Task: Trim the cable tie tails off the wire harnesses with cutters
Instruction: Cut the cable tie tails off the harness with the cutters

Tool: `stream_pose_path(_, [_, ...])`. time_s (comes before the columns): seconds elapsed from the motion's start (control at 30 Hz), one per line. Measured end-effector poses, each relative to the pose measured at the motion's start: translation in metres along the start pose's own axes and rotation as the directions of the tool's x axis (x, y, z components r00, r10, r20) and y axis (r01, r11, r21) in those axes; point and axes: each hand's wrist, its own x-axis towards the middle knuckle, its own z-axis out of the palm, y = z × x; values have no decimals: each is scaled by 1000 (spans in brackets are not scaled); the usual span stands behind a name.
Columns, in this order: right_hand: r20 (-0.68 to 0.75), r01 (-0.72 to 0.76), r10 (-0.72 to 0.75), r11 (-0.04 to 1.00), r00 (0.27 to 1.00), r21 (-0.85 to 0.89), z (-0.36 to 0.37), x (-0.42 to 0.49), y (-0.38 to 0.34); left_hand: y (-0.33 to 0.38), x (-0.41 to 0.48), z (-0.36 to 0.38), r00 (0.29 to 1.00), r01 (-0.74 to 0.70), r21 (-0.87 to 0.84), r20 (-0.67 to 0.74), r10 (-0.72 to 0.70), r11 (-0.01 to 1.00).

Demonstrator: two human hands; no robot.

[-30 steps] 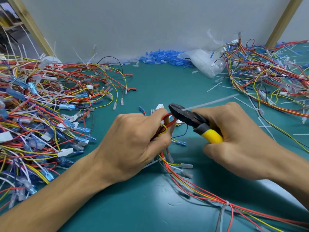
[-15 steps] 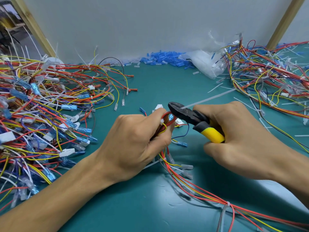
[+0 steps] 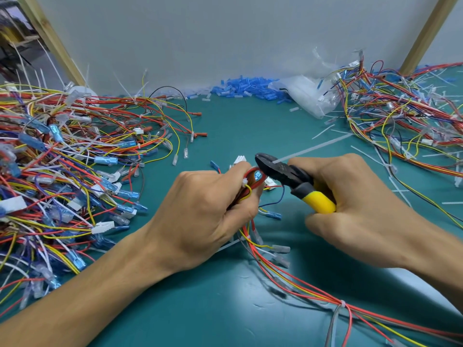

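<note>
Two hands gripping | left hand [image 3: 200, 216]: harness bundle [image 3: 251, 182] | right hand [image 3: 350, 196]: cutters [image 3: 290, 175], nose pointing upper-left at bundle

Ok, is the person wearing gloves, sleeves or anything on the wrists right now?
No. The left hand and right hand are bare, with no gloves and no ring showing. The left forearm and right forearm are uncovered as far as the frame reaches. No sleeve edge, watch, band or marking is visible.
</note>
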Motion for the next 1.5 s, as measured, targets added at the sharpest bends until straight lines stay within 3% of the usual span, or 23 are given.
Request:
stream_pose_path(0.3, [32, -3, 1, 998, 999, 69, 0, -2, -4, 2, 0, -2, 1000, -31, 17, 1, 31, 999])
stream_pose_path(0.57, [-4, 25, -26, 996, 1000, -91, -3, 0, -3, 1, 1, -1, 1000, -26, 25, -8, 26, 999])
stream_pose_path(0.8, [46, 60, -59, 998, 997, -17, -1, -1, -4, 0, -1, 0, 1000, -19, 13, 10, 19, 1000])
stream_pose_path(1.03, [-18, 79, -78, 992, 997, 94, 3, -3, -3, 2, 0, -1, 999, -35, 1, -20, 35, 999])
stream_pose_path(1.23, [-39, 42, -44, 998, 998, -50, 0, 0, 0, 2, 0, -1, 999, 6, -42, -35, -8, 999])
stream_pose_path(1.5, [-22, 20, -21, 999, 1000, -26, 2, -1, -3, 3, 1, -3, 1000, -28, -6, 10, 28, 1000])
